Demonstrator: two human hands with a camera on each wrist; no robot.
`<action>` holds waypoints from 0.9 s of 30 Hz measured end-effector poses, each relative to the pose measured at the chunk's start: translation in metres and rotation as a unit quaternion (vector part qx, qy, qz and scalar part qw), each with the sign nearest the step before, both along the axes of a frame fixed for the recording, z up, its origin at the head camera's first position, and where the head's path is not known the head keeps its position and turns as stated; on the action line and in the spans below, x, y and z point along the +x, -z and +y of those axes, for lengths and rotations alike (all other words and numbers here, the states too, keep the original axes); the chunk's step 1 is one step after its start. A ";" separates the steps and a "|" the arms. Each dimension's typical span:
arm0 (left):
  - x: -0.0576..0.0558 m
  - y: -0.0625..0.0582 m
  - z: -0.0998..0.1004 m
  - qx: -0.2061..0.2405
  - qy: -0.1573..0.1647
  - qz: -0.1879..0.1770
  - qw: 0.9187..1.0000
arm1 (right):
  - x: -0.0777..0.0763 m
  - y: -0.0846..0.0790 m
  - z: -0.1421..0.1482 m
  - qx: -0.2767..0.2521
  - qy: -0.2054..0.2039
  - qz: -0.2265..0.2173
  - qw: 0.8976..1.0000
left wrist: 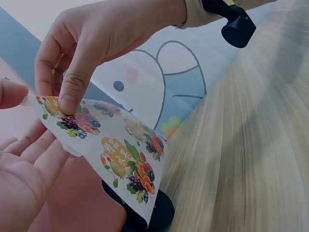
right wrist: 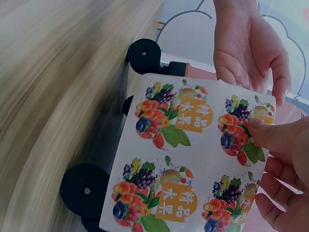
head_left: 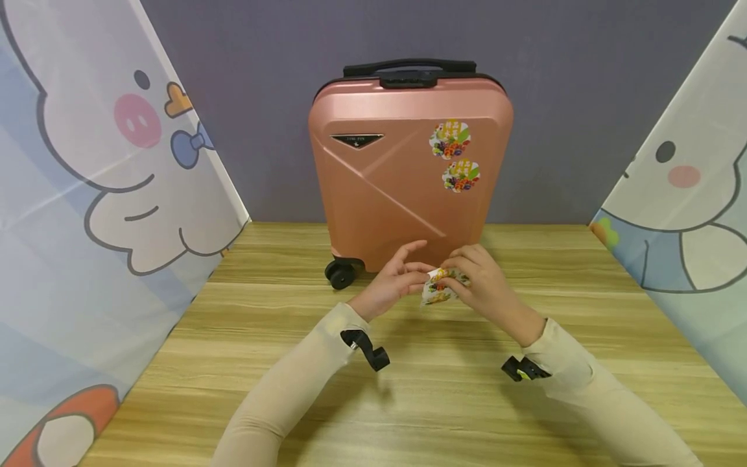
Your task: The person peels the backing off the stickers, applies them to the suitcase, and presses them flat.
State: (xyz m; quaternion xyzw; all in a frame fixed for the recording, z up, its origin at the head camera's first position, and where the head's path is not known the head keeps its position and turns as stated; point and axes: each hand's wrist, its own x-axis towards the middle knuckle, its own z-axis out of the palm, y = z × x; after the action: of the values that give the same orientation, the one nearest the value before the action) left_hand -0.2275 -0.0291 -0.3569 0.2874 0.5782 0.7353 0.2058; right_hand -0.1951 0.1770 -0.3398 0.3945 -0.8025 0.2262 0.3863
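A white sheet of round fruit stickers [head_left: 436,289] is held up in front of the lower part of a pink suitcase [head_left: 385,175]. With the thumb on its printed face and fingers behind, my right hand [head_left: 483,285] pinches the sheet near one edge. My left hand [head_left: 390,287] has its fingers extended behind the sheet's other side. In the left wrist view, the left thumb tip lies right by a sheet corner. Several fruit prints with yellow labels show on the sheet in the right wrist view. Two matching stickers [head_left: 450,139] are on the suitcase front.
The suitcase stands upright on the wood-grain table [head_left: 280,350], its black wheel [head_left: 341,275] at lower left and black handle [head_left: 410,66] on top. Behind it is a grey wall [head_left: 262,97]. Cartoon-printed panels [head_left: 64,214] border both sides. Black wrist mounts [head_left: 366,349] sit on both sleeves.
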 end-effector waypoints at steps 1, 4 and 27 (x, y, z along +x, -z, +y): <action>0.000 0.000 0.000 -0.005 -0.002 0.003 1.000 | 0.000 0.000 0.000 0.001 -0.001 0.000 1.000; -0.001 -0.001 0.000 -0.021 -0.011 0.004 1.000 | -0.001 -0.001 0.001 0.003 -0.002 0.000 1.000; 0.000 0.003 0.000 -0.048 -0.058 0.018 0.997 | 0.003 -0.005 0.004 0.036 0.037 -0.069 0.996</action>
State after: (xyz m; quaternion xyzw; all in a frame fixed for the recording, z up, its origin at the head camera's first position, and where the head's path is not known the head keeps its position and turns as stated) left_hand -0.2276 -0.0290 -0.3602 0.2565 0.6318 0.7124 0.1661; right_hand -0.1924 0.1811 -0.3349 0.3618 -0.8489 0.2094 0.3233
